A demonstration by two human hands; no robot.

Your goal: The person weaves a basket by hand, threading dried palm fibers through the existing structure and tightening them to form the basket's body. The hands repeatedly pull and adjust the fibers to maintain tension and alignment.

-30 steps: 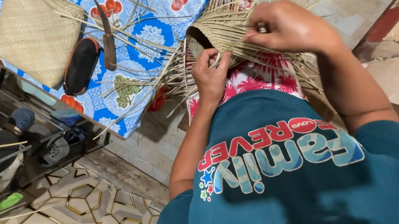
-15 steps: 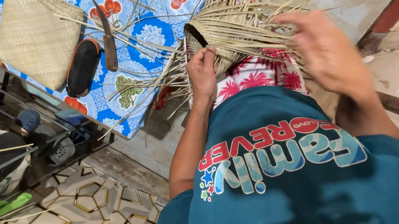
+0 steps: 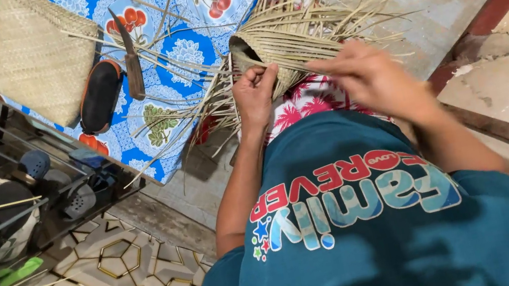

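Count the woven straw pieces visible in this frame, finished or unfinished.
2. A flat finished woven piece lies on the blue patterned cloth at upper left; an unfinished basket with loose strands sits at the person's left hand. Others may be hidden.

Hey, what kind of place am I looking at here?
Probably a home floor used for basket weaving. The left hand grips a half-woven basket on the lap, a finished woven bag and a knife lie on a blue mat, and a shoe rack stands nearby.
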